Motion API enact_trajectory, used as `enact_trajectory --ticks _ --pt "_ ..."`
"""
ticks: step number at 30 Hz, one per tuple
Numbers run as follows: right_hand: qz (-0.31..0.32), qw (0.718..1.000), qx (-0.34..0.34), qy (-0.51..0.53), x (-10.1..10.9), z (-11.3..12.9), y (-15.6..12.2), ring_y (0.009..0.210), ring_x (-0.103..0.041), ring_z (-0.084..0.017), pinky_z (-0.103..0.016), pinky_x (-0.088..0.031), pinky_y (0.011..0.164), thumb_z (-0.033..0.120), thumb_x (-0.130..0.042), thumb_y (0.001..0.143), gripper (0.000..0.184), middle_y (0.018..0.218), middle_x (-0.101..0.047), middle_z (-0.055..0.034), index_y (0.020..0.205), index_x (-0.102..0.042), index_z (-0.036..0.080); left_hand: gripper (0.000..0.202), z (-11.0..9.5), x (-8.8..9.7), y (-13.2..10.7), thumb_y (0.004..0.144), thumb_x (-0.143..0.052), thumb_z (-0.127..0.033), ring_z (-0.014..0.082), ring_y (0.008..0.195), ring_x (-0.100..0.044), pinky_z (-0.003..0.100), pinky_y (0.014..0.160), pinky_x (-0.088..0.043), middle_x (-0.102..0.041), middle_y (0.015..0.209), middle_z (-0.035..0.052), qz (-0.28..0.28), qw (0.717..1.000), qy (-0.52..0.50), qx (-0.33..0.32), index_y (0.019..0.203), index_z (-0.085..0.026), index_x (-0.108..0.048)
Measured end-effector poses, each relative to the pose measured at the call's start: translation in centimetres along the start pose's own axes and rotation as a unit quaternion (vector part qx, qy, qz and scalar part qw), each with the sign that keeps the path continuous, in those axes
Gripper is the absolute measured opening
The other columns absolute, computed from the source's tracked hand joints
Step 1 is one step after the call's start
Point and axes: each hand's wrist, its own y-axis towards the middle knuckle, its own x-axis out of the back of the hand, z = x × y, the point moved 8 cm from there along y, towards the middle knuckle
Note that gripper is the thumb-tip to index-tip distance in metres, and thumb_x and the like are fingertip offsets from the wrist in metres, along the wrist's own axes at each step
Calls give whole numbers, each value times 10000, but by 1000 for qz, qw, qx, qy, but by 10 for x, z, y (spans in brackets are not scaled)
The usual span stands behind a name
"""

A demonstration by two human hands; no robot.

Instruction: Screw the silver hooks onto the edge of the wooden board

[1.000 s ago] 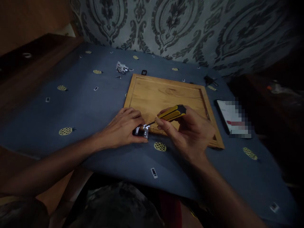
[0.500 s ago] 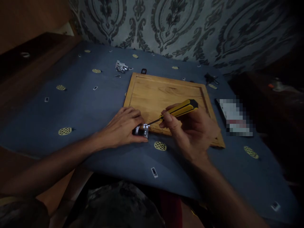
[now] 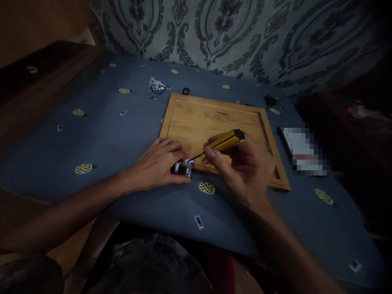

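Observation:
At the front left corner of the wooden board, my left hand is closed around a small black-and-silver metal part, its thumb along the near side. The part's exact kind cannot be made out, and my fingers cover some of it. In my right hand is a yellow-and-black screwdriver, gripped by the handle between thumb and fingers. Its thin shaft slants down to the left, with the tip at the silver part's upper end.
Beyond the board lie a cluster of silver metal pieces, a tiny metal piece and a small black frame. A black object sits at the back right. Right of the board is a blurred-out flat item.
My right hand and the screwdriver handle have shifted slightly left, while the tip stays at the silver part. My left hand has hardly moved.

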Motion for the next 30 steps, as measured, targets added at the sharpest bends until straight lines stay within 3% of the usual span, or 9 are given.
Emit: enact_trajectory --ticks 5,10,24,30 --pt "40 999 7 24 -1 9 7 655 -680 -147 -305 -562 619 337 -776 910 127 903 -740 -12 986 -744 241 420 -1 1 1 879 -795 -555 278 1084 -602 408 964 -435 -676 1084 63 8 1000 1 -1 1082 -194 -725" --pt "44 998 31 23 0 12 8 630 -674 -142 -297 -547 582 288 -786 899 49 862 -744 0 907 -755 250 420 -1 0 0 889 -786 -552 283 1117 -600 413 970 -432 -674 1111 67 13 1000 -2 5 1102 -196 -718" --pt "28 999 29 -16 0 8 7 616 -662 -156 -325 -542 578 335 -768 921 93 825 -715 -6 924 -739 247 435 0 0 0 897 -782 -537 288 1134 -603 422 994 -423 -674 1130 73 22 1000 -6 7 1156 -192 -724" --pt "3 999 27 -29 1 3 5 591 -634 -165 -336 -548 556 439 -792 893 270 733 -666 2 761 -658 244 406 0 2 0 912 -764 -532 285 1136 -603 423 1000 -423 -678 1117 64 21 1000 -13 8 1162 -216 -716"
